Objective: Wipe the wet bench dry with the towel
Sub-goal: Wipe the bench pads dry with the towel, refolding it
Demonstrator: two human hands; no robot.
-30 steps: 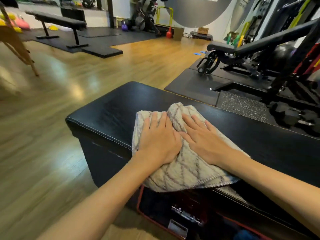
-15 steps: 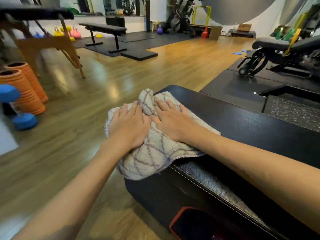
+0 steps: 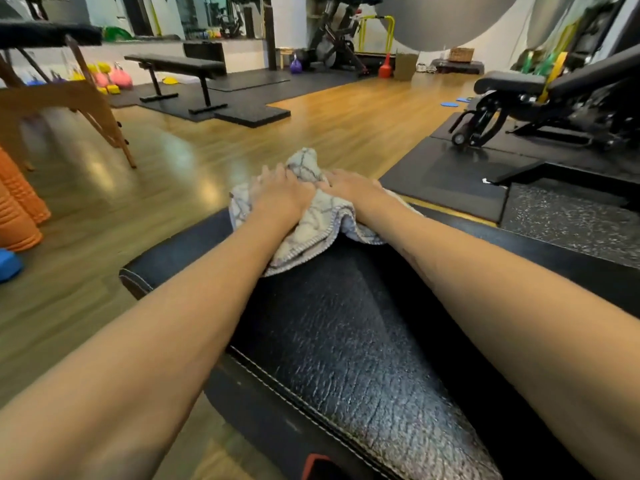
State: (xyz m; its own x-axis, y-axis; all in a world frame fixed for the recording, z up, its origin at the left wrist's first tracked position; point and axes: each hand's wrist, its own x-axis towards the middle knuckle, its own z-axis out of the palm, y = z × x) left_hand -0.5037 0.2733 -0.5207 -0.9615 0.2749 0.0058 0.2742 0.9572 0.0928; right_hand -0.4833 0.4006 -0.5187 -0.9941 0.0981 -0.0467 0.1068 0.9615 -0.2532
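A cream towel [image 3: 304, 233] with a grey diamond pattern lies bunched at the far end of the black padded bench [image 3: 349, 344]. My left hand [image 3: 280, 195] presses flat on the towel's left part. Beside it, my right hand [image 3: 353, 188] presses on the right part, fingers stretched forward. Both arms reach out along the bench top. The towel's far tip sticks up between the hands and hangs past the bench's end. The bench's textured surface nearer to me glistens.
Wooden floor [image 3: 180, 174] lies left and ahead. Orange foam rollers [image 3: 17, 209] and a blue dumbbell [image 3: 8, 265] stand at the left. A wooden table leg [image 3: 104, 123] and a flat bench [image 3: 173, 67] are farther off. An adjustable bench [image 3: 554, 95] on black mats sits right.
Both hands have pushed the towel away from me along the bench to its far end, and the towel has bunched up. More of the bench top now shows near me.
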